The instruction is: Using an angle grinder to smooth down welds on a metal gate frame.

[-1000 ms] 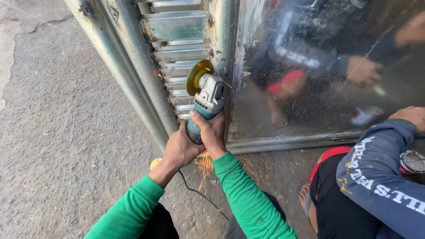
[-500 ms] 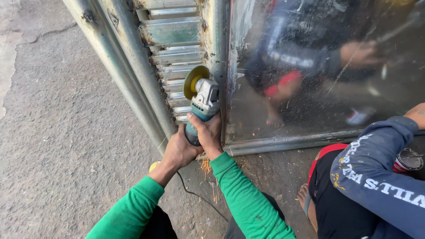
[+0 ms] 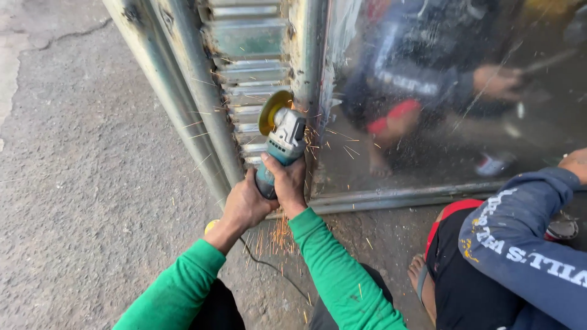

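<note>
Both my hands grip a teal and grey angle grinder. My left hand wraps the rear of its body and my right hand holds it just ahead. Its yellow disc is pressed to the slatted panel of a steel door frame, next to the upright post. Orange sparks fly right across the shiny metal sheet and down between my green sleeves.
A second person in a dark blue long-sleeved top crouches at the right, a bare foot on the ground. The grinder's black cord trails over rough concrete. A small yellow object lies by my left wrist.
The grinder has stayed at about the same spot on the slats, and more sparks now spray rightward over the sheet. The other person's arm has shifted slightly at the right.
</note>
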